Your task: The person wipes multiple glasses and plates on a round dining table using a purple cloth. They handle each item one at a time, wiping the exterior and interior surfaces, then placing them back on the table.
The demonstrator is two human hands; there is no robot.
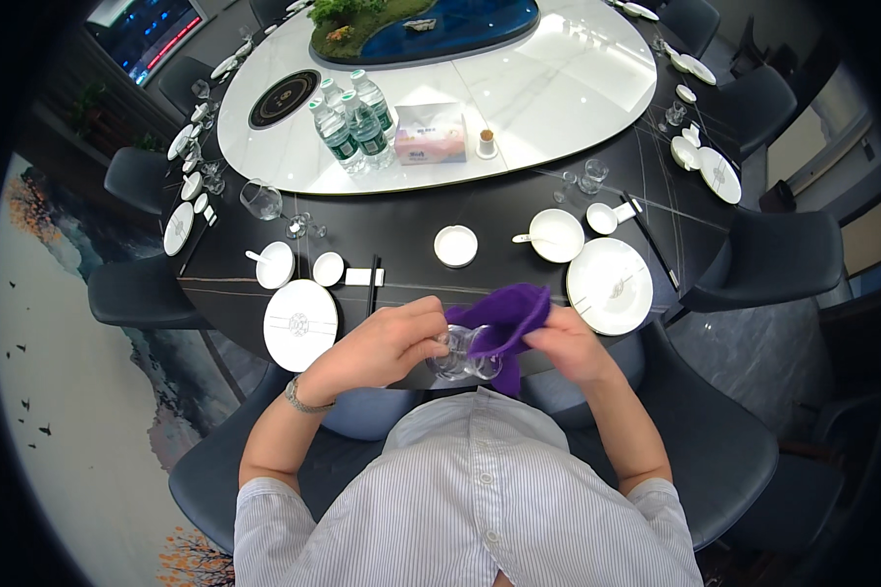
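My left hand [396, 337] grips a clear drinking glass [455, 359] over the table's near edge. In my right hand [576, 345] is a purple cloth [510, 315], bunched up and partly covering the glass at its right side. The cloth's lower end hangs down past the glass. Whether the cloth reaches inside the glass, I cannot tell. To the left of my hands lies a white plate [301, 325] with a printed emblem, and to the right is another white plate [609, 286]. A pair of black chopsticks [372, 286] rests across a white holder [356, 276] near my left hand.
A white ashtray-like dish [455, 246] stands ahead of my hands. Stemmed glasses [260, 199] and a bowl with a spoon [556, 235] stand on the black table [382, 220]. The white turntable [528, 110] bears water bottles [349, 132], a tissue pack [431, 136] and a toothpick holder [487, 145].
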